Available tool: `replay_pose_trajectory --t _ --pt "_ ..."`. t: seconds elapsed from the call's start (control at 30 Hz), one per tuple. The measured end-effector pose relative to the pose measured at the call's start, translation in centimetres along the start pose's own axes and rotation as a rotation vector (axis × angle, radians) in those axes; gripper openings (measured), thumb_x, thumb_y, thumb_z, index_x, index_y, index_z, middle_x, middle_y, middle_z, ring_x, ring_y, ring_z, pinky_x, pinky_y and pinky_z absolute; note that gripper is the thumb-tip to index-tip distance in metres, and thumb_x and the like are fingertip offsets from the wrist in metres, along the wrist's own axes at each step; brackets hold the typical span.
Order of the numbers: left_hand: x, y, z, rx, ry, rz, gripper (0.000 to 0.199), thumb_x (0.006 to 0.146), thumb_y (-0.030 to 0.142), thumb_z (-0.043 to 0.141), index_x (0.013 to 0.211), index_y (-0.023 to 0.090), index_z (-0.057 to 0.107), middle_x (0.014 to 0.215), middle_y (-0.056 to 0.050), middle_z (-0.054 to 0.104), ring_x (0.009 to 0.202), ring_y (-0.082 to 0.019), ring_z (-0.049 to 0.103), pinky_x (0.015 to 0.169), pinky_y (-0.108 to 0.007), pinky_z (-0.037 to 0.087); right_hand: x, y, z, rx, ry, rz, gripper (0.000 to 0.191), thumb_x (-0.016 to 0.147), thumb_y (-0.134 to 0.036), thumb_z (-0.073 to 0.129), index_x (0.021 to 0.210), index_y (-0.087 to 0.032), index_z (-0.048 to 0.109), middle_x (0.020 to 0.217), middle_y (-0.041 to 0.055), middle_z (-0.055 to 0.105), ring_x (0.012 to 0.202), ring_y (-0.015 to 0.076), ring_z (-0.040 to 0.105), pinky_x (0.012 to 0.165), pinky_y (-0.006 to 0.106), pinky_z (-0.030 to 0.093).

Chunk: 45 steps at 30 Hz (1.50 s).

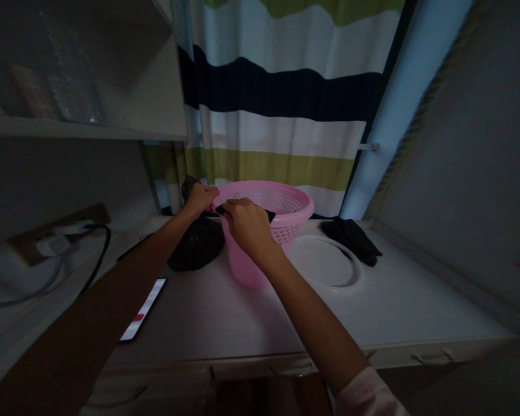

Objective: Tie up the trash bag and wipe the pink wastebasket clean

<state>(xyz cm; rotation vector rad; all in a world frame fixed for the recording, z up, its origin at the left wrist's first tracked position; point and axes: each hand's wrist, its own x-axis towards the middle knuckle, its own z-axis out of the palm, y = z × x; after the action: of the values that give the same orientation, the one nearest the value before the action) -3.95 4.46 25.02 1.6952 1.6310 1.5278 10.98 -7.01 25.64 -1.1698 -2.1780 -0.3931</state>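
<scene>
Pink basket (248, 266) stands on a white desk (208, 323) before striped curtains (281, 136).

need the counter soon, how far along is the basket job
Looks done: a bulging black bag sits beside the basket.
In hand: the left hand is at the rim, the right hand on black plastic there.
Probably left: spreading the plastic round, since the far rim shows bare pink. The white disc lies off the basket.
</scene>
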Motion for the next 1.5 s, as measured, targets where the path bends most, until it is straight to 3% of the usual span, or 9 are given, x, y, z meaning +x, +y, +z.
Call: replay_pose_trajectory --t 0.17,0.3,0.4,0.5,0.6,0.77,1.0,1.27,1.5 --pt "-0.2 0.3 -0.1 -0.009 0.008 -0.009 0.016 0.062 0.023 0.056 0.050 0.013 0.059 0.037 0.001 0.046 0.035 -0.010 0.040 0.034 -0.020 0.027 3.0 0.2 -1.1 0.085 -0.212 -0.051 0.027 0.085 -0.022 0.049 0.108 -0.013 0.061 0.106 0.0117 0.064 0.097 0.0202 0.057 0.085 0.031 0.040" --pt "-0.1 0.3 -0.2 -0.030 -0.002 -0.023 0.013 0.061 0.021 0.057 0.054 0.012 0.063 0.035 0.001 0.046 0.035 -0.011 0.042 0.035 -0.021 0.029 2.6 1.2 -2.9 0.161 -0.345 -0.058 0.029 0.084 -0.025 0.050 0.111 -0.019 0.061 0.108 0.0091 0.064 0.098 0.0207 0.059 0.082 0.029 0.042" --pt "-0.1 0.3 -0.2 -0.052 -0.009 -0.029 0.011 0.061 0.019 0.057 0.056 0.012 0.064 0.032 0.001 0.045 0.031 -0.010 0.038 0.033 -0.021 0.027 0.7 2.4 -4.2 0.134 -0.336 -0.062 0.034 0.084 -0.025 0.052 0.117 -0.026 0.056 0.111 0.0072 0.064 0.102 0.0224 0.058 0.088 0.036 0.039" --pt "-0.2 0.3 -0.3 -0.082 -0.016 -0.027 0.011 0.061 0.017 0.057 0.053 0.011 0.062 0.032 0.001 0.044 0.029 -0.009 0.036 0.032 -0.021 0.025 -1.5 3.8 -5.3 0.062 -0.297 -0.026 0.038 0.083 -0.027 0.054 0.120 -0.034 0.051 0.111 0.0059 0.064 0.106 0.0267 0.055 0.094 0.054 0.029" --pt "-0.5 0.3 -0.3 -0.120 -0.023 -0.024 0.014 0.062 0.017 0.058 0.049 0.013 0.058 0.031 0.001 0.042 0.030 -0.009 0.038 0.033 -0.021 0.026 -2.5 5.2 -5.7 0.139 -0.295 -0.103 0.040 0.083 -0.025 0.053 0.121 -0.037 0.049 0.115 0.0015 0.061 0.108 0.0238 0.055 0.095 0.050 0.032" --pt "-0.8 0.4 -0.2 -0.186 -0.039 -0.036 0.021 0.066 0.021 0.058 0.047 0.015 0.054 0.029 0.002 0.039 0.031 -0.009 0.036 0.032 -0.020 0.025 -1.2 5.4 -4.4 0.243 -0.239 -0.227 0.038 0.083 -0.022 0.053 0.120 -0.029 0.053 0.111 0.0027 0.063 0.101 0.0198 0.060 0.086 0.030 0.043" --pt "-0.4 -0.1 -0.2 -0.307 -0.036 -0.104 0.036 0.071 0.028 0.058 0.039 0.017 0.044 0.029 0.003 0.035 0.031 -0.007 0.032 0.032 -0.019 0.022 2.0 1.1 -1.5 0.054 -0.241 -0.183 0.028 0.085 -0.021 0.051 0.111 -0.017 0.059 0.102 0.0101 0.066 0.094 0.0195 0.060 0.082 0.029 0.041" --pt "0.6 -2.1 -0.2 -0.672 -0.159 -0.241 0.013 0.065 0.021 0.062 0.057 0.013 0.055 0.052 -0.002 0.057 0.047 -0.011 0.051 0.047 -0.024 0.044 6.6 -0.9 2.3 -0.032 -0.265 -0.036 0.025 0.087 -0.017 0.041 0.103 -0.009 0.058 0.103 0.0152 0.063 0.096 0.0221 0.058 0.078 0.030 0.043" --pt "0.2 -3.3 0.2 -0.839 -0.146 -0.279 0.008 0.066 0.012 0.057 0.070 0.013 0.064 0.062 -0.003 0.063 0.051 -0.010 0.055 0.050 -0.022 0.045 6.3 -1.8 2.7 -0.126 -0.225 0.005 0.028 0.088 -0.014 0.035 0.104 -0.007 0.057 0.100 0.0165 0.063 0.094 0.0233 0.059 0.077 0.032 0.044"
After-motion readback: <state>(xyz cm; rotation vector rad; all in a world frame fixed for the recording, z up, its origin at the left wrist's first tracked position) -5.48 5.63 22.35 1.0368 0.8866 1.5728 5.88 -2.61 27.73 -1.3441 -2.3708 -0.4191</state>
